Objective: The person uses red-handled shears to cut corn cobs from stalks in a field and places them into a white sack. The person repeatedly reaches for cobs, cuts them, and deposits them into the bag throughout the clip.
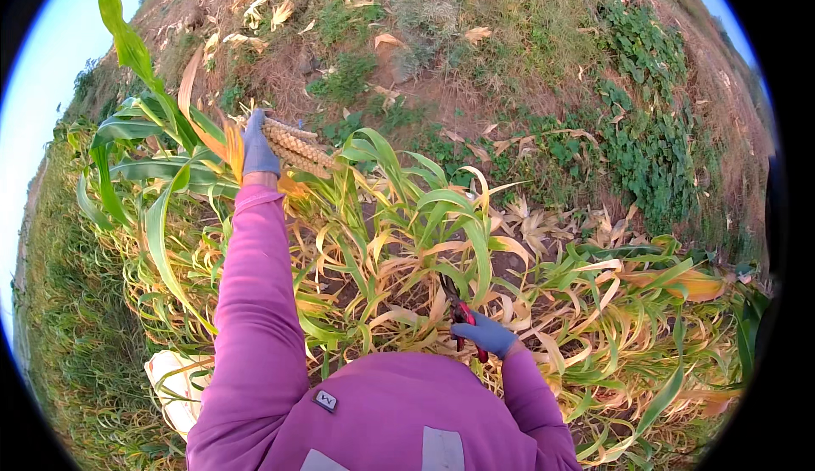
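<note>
My left hand (260, 146), in a blue-grey glove, is stretched out at the upper left. It is closed around a bunch of long, tan, grainy ears (299, 146) that look like foxtail millet. The ears point to the right, and their stems are partly hidden by the glove. My right hand (489, 335), gloved in blue, is low and near my body. In its grip are pruning shears (460, 310) with red handles. Their dark blades point up among the leaves of green and yellowing millet plants (433, 216); whether they touch a stem cannot be seen.
A tall green maize plant (172, 121) rises beside my left hand. At lower left, behind my sleeve, is a white sack (175, 385). Dry husks (535, 223) and a leafy green vine (656, 133) lie on the ground ahead.
</note>
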Demonstrator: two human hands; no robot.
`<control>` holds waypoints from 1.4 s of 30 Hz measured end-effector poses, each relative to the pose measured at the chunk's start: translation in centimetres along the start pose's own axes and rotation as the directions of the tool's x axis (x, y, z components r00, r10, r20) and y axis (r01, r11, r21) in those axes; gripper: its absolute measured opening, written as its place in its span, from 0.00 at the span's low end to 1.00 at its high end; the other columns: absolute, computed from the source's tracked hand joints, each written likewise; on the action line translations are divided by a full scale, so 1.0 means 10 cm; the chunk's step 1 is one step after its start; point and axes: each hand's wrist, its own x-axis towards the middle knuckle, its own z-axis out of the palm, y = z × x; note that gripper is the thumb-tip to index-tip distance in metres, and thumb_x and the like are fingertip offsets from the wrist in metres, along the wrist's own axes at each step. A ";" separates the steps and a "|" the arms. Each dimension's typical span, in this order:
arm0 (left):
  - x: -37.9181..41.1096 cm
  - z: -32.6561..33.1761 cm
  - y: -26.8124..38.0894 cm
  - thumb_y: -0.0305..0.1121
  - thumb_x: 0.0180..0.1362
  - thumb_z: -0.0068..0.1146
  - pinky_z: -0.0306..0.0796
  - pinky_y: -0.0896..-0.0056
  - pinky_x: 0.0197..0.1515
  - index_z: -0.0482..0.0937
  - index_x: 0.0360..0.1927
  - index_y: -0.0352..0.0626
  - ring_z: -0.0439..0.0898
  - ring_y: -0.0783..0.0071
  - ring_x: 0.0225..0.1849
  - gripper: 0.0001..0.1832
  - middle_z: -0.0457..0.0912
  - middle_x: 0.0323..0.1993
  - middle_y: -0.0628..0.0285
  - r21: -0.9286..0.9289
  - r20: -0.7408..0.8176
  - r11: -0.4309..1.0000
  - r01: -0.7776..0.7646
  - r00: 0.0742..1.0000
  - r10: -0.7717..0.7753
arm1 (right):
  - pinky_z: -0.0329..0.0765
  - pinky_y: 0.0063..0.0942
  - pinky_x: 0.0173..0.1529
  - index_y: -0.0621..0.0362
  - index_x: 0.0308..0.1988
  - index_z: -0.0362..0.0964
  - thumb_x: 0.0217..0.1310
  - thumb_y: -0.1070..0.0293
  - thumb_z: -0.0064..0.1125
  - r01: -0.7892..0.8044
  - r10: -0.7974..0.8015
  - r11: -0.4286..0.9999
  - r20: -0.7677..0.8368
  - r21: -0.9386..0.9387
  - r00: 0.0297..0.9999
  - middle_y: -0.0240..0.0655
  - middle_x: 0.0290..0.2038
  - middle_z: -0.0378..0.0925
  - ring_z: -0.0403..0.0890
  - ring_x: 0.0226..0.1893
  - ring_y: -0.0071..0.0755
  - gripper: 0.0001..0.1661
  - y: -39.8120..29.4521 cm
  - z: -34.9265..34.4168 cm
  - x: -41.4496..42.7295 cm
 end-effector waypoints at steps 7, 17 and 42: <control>0.30 -0.24 0.03 0.40 0.55 0.59 0.72 0.65 0.45 0.79 0.45 0.33 0.80 0.67 0.38 0.20 0.82 0.39 0.53 0.826 0.558 0.220 -0.520 0.696 -0.452 | 0.72 0.27 0.51 0.62 0.64 0.60 0.60 0.50 0.60 -0.035 0.033 0.996 -0.025 -0.077 0.999 0.35 0.43 0.76 0.74 0.42 0.27 0.40 -0.01 0.16 -0.03; -0.98 -0.70 -0.35 0.34 0.60 0.56 0.73 0.73 0.39 0.77 0.55 0.38 0.78 0.76 0.34 0.20 0.81 0.38 0.64 0.656 0.488 0.616 0.436 0.379 -0.787 | 0.73 0.27 0.46 0.62 0.54 0.68 0.59 0.52 0.62 0.023 -0.022 0.997 0.011 -0.072 1.000 0.32 0.38 0.75 0.74 0.38 0.25 0.31 -0.24 0.54 -0.13; -2.82 -1.62 -0.09 0.34 0.59 0.59 0.69 0.70 0.57 0.69 0.64 0.35 0.76 0.72 0.52 0.30 0.79 0.53 0.56 0.776 0.406 0.609 0.167 0.607 -0.684 | 0.73 0.26 0.45 0.63 0.46 0.73 0.60 0.60 0.61 0.308 -0.338 0.922 -0.099 -0.236 0.936 0.33 0.37 0.75 0.75 0.37 0.24 0.20 -0.89 0.92 0.26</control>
